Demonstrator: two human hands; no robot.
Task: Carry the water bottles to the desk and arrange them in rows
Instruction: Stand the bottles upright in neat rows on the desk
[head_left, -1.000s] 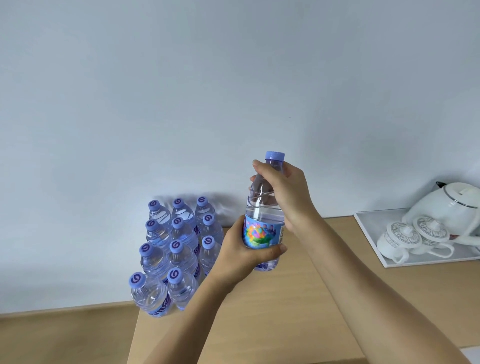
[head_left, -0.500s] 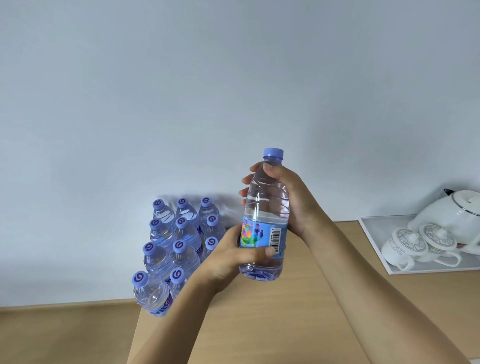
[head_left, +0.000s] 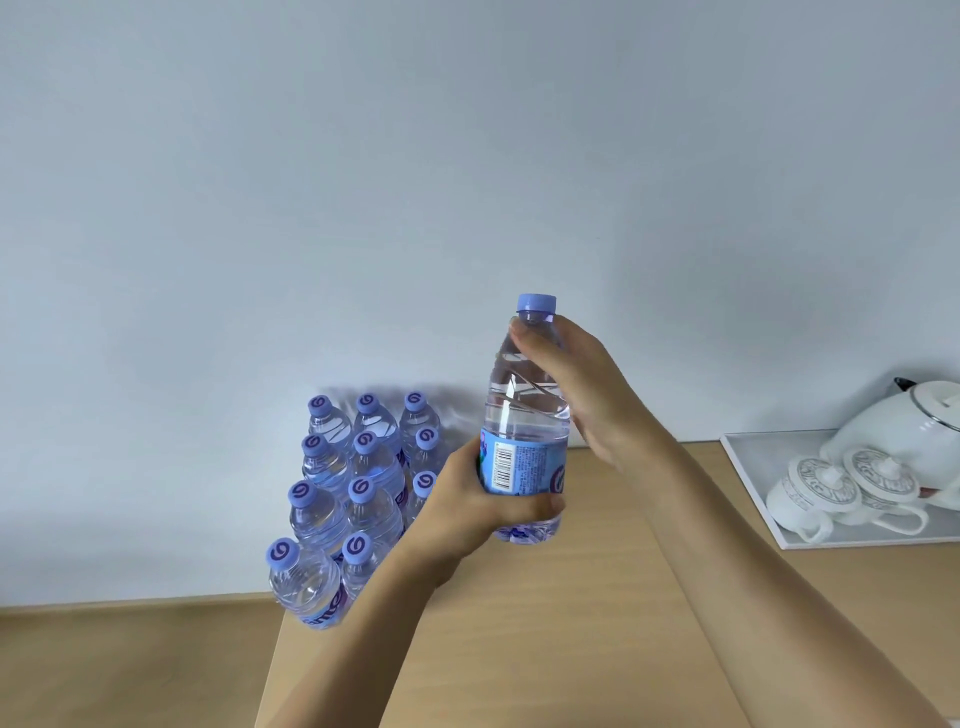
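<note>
I hold a clear water bottle (head_left: 524, 415) with a lilac cap and a blue label upright above the wooden desk (head_left: 571, 623). My left hand (head_left: 478, 504) wraps its lower part at the label, whose barcode faces me. My right hand (head_left: 582, 384) grips its shoulder and neck from the right. Several matching bottles (head_left: 358, 488) stand in rows at the desk's back left corner against the wall. My left forearm hides part of the nearest ones.
A white tray (head_left: 753, 499) at the right edge of the desk carries two lidded white cups (head_left: 841, 488) and a white teapot (head_left: 904, 431). The pale wall runs close behind the desk. A wooden floor (head_left: 130, 665) lies to the left below the desk edge.
The held bottle has turned about its axis, so the colourful label picture has gone round and the barcode now faces me. Both hands stayed on it.
</note>
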